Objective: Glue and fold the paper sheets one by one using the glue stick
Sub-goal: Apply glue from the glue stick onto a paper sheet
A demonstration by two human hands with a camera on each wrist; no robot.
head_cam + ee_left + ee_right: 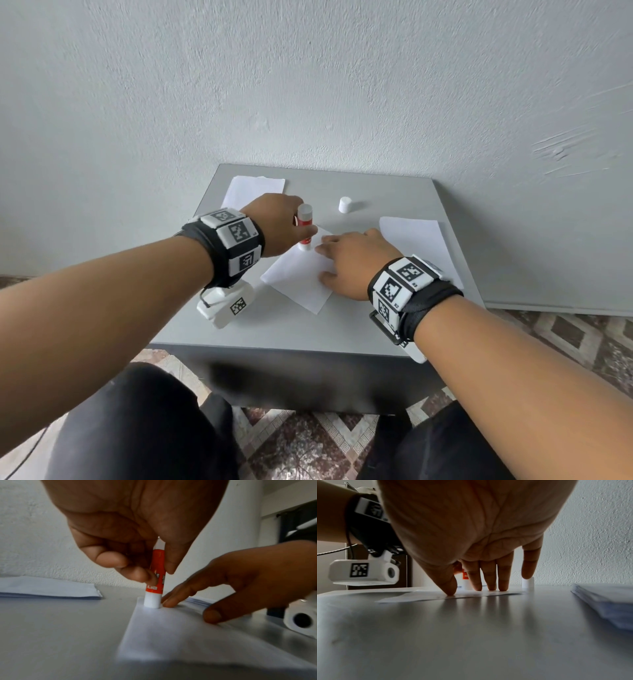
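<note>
At the far left corner of the grey table point(342, 322) I see a white stack of folded paper sheets point(253, 190). It is lying flat, well apart from the work.

Next to the right, my left hand point(274, 222) holds the red and white glue stick point(305, 226). Its fingers point(137, 573) and thumb are clamped around the barrel. The stick stands nearly upright, and its white tip touches the far corner of the single white paper sheet point(301, 277) in the middle of the table.

To do this step well, I think I must keep the stick upright, press lightly, and draw it along the edge in one slow stroke, so the thin sheet does not wrinkle or tear.

My right hand point(352, 260) lies on the same sheet. Its fingers point(489, 580) are straight and a little apart, pressing the paper down just beside the glue tip; the little finger is lifted. I would keep them there, but out of the glue path.

Behind, the small white cap point(346, 205) stands alone. At the right edge lies the white pile of unfolded paper sheets point(418, 240). I see no containers here.
</note>
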